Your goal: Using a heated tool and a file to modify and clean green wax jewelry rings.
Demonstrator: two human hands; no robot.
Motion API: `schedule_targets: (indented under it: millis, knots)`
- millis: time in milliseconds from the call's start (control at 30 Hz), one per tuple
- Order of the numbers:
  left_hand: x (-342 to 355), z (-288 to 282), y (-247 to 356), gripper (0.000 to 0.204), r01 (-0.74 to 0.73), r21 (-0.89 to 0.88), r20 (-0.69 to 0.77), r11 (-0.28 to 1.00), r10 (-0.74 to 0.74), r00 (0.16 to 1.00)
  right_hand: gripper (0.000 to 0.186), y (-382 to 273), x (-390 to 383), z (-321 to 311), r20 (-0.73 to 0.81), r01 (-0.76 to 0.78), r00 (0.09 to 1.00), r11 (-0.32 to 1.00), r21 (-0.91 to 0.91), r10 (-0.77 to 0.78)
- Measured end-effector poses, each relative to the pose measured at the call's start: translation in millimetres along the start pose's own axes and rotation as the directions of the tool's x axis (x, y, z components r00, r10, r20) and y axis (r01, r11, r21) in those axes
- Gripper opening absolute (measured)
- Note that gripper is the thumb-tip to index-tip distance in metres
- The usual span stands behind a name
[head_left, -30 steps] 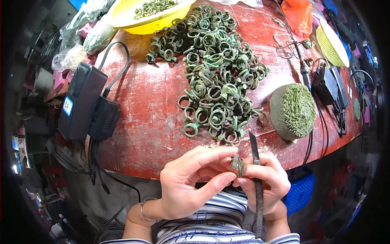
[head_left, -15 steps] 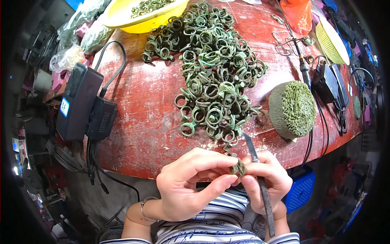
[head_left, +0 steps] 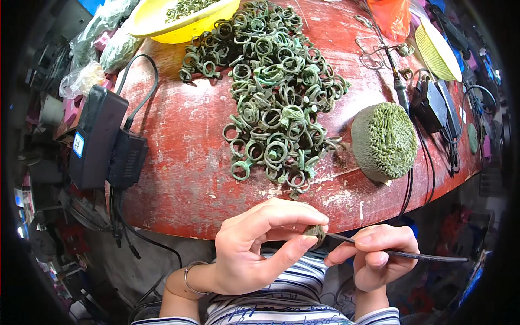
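My left hand [head_left: 265, 238], with a bangle at the wrist, is closed on a small greenish ring [head_left: 314, 236], pinched between thumb and fingers in front of the table edge. In my right hand [head_left: 383, 254] lies a thin dark metal file [head_left: 428, 256], held nearly level. Its narrow tip reaches left to the ring and appears to touch it; the exact contact is too small to make out. Beyond my hands a heap of similar green rings [head_left: 276, 103] spreads across the red table [head_left: 179, 179].
Right of the heap stands a round green block with a rough face [head_left: 387, 141]. A black device [head_left: 100, 138] with cables sits at the left edge, near a yellow basin [head_left: 184, 24] of small rings. Black adapters [head_left: 433, 105] and a light-green basket [head_left: 439, 51] are at the right.
My right hand has moved right and turned the file from steeply upright to nearly level, its tip now at the ring. My left hand keeps the ring pinched. The whole view has shifted slightly.
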State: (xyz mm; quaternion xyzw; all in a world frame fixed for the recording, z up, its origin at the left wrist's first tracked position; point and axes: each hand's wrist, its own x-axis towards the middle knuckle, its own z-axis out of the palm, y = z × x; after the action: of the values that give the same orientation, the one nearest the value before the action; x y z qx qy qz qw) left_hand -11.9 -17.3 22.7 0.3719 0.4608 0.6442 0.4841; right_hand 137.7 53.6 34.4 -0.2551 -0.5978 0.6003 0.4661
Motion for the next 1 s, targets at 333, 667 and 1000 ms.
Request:
schedule_targets:
  millis: [333, 667, 1000]
  knots:
    - [6.8, 4.2, 5.3, 0.013, -0.008, 0.126, -0.031, 0.992, 0.012, 0.999, 0.036, -2.3, 2.6, 1.0, -0.017, -0.075, 0.997, 0.997, -0.012, 0.075]
    - [7.2, -4.3, 3.5, 0.018, 0.188, -0.06, 0.091, 0.98, -0.182, 0.979, 0.037, -0.4, 2.6, -3.5, -0.028, -0.112, 0.993, 0.993, -0.023, 0.112]
    - [11.5, -4.7, 4.1, 0.019, 0.296, -0.082, 0.124, 0.952, -0.285, 0.951, 0.025, 3.3, 0.2, -11.7, -0.039, -0.092, 0.995, 0.992, 0.091, 0.096]
